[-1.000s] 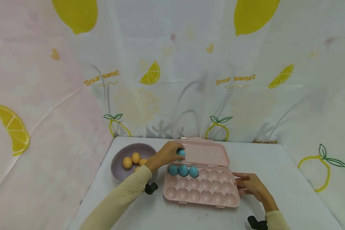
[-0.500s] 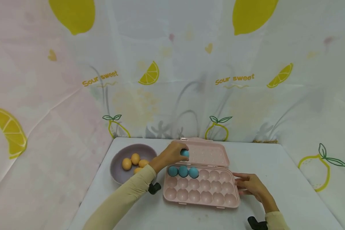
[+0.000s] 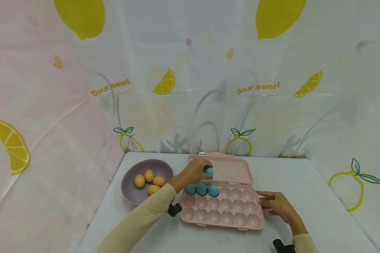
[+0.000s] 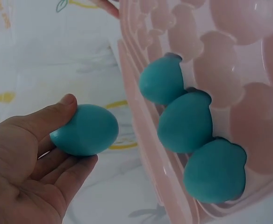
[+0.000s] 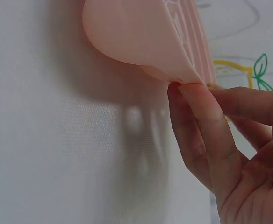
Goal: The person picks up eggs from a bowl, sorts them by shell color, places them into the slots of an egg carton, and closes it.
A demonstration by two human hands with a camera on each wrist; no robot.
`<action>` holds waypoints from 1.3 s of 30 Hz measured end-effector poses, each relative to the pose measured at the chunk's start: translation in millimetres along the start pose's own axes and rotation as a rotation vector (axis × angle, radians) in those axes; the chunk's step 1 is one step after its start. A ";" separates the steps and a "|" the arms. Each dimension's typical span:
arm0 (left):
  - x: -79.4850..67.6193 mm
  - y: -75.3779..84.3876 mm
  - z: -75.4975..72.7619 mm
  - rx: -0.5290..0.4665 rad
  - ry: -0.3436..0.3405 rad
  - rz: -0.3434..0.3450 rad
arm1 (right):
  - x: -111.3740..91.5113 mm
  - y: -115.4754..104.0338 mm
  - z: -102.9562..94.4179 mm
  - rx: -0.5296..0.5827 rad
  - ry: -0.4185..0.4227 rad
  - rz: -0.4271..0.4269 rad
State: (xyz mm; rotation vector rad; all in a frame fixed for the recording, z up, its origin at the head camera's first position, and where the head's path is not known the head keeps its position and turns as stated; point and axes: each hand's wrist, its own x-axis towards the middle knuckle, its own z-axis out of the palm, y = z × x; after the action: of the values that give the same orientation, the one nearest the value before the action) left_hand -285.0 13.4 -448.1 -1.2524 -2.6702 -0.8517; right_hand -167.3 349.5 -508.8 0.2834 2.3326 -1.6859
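My left hand (image 3: 194, 171) pinches a blue egg (image 3: 208, 172) between thumb and fingers, over the hinge side of the pink egg carton (image 3: 221, 225). In the left wrist view the held blue egg (image 4: 92, 129) hangs beside the carton, its rounded end sticking out past the fingertips. Several cups show in the opened carton. Three blue eggs (image 3: 202, 189) fill the left part of its back row. At the carton's right end, my right hand (image 3: 277, 203) holds the rim; the right wrist view shows its fingertips (image 5: 204, 105) at the pink edge.
To the carton's left stands a purple-grey bowl (image 3: 128, 193) with several yellow-brown eggs (image 3: 139, 181) inside. The carton's lid (image 3: 231, 168) lies folded back toward the rear. A lemon-print cloth (image 3: 206, 105) hangs behind the white table (image 3: 304, 196).
My left hand has carried the blue egg rightward across the lid side of the carton. The right hand has stayed at the carton's right end.
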 end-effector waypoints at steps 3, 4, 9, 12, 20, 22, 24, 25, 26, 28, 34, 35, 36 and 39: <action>2.5 3.0 5.3 -0.019 -0.010 -0.005 | -0.8 -1.7 -0.4 -0.009 0.007 0.002; 3.6 4.2 7.2 -0.027 -0.014 -0.005 | -1.0 -2.4 -0.7 -0.012 0.007 0.002; 9.0 9.9 16.4 -0.048 -0.018 0.004 | -1.5 -4.0 -1.3 -0.020 0.008 0.001; 10.2 12.7 20.9 -0.070 -0.034 -0.009 | -1.2 -4.2 -0.5 -0.021 0.016 0.006; 15.1 20.3 35.2 -0.080 -0.054 -0.013 | -1.8 -5.6 -0.5 -0.027 0.032 0.022; 15.7 21.3 39.6 -0.079 -0.055 -0.005 | -1.5 -5.1 -0.5 -0.027 0.034 0.026; 15.8 22.4 42.9 -0.076 -0.058 0.000 | -0.7 -4.6 -0.3 -0.027 0.035 0.031; 15.7 22.8 44.4 -0.073 -0.060 0.001 | -0.3 -4.4 -0.1 -0.030 0.033 0.031; 15.6 23.2 45.6 -0.073 -0.062 0.003 | 0.1 -4.3 0.1 -0.031 0.031 0.032; 15.4 24.1 47.8 -0.071 -0.065 0.008 | 0.9 -3.9 0.5 -0.032 0.029 0.033; 17.3 26.2 57.4 -0.060 -0.058 0.054 | 1.8 -3.1 0.5 -0.032 0.039 0.033; 17.2 26.2 59.8 -0.062 -0.062 0.058 | 1.8 -2.9 0.6 -0.031 0.039 0.032; 17.0 26.2 62.4 -0.062 -0.067 0.058 | 1.8 -2.9 0.6 -0.032 0.038 0.031; 15.2 27.1 68.7 -0.077 -0.083 0.046 | 1.6 -2.6 1.4 -0.032 0.034 0.031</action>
State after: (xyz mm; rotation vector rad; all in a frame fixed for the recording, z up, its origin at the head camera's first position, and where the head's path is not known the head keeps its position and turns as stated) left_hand -264.1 72.8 -489.4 -1.3905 -2.6842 -0.9244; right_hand -169.5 347.3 -507.4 0.3430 2.3649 -1.6404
